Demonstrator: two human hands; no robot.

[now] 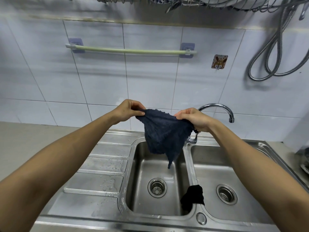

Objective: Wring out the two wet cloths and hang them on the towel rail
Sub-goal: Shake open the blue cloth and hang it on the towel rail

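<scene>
Head view: left hand (129,110) and right hand (194,118) pinch the navy cloth (164,133) by its top corners, fingers clenched on it, spreading it over the sink (117,166) for hanging | towel rail (130,51) bare above | black cloth (193,199) draped on the basin divider | tap (217,108) beside right hand
</scene>
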